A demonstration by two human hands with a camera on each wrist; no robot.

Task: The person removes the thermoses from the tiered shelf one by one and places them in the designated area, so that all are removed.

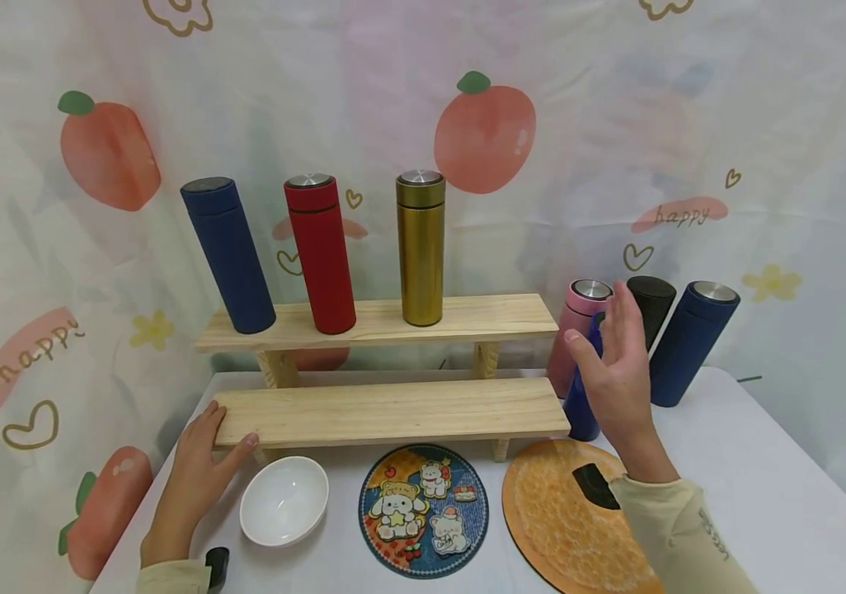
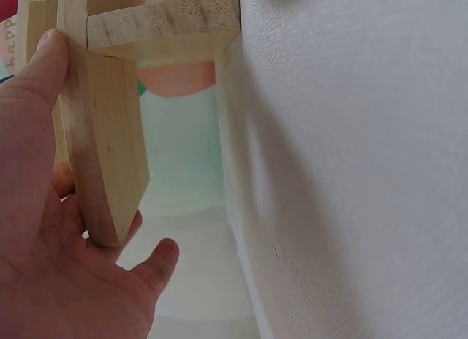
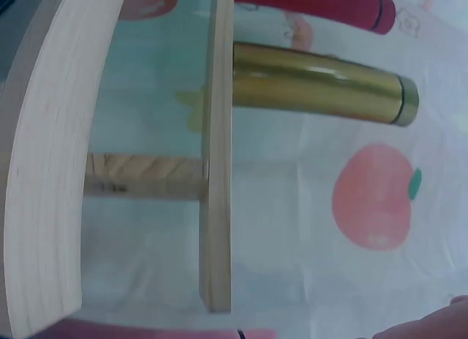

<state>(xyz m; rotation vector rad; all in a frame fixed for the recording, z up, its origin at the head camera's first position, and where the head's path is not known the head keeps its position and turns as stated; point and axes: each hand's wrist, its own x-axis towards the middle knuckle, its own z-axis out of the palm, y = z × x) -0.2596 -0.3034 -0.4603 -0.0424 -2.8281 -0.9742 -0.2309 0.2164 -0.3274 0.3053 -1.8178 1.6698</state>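
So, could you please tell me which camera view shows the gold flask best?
The head view: the gold flask stands upright and whole on the upper shelf, right of the red flask. The right wrist view shows it sideways, its base hidden behind the shelf edge. The left wrist view shows none of it, only wood and the left hand.

Blue bottle (image 1: 580, 396) at right end of lower shelf (image 1: 393, 410): mostly hidden behind right hand (image 1: 616, 371). Orange mat (image 1: 564, 511) at table's front edge: cut by frame bottom, partly covered by sleeve (image 1: 679, 528). Pink bottle (image 3: 146, 332): only a sliver in right wrist view.
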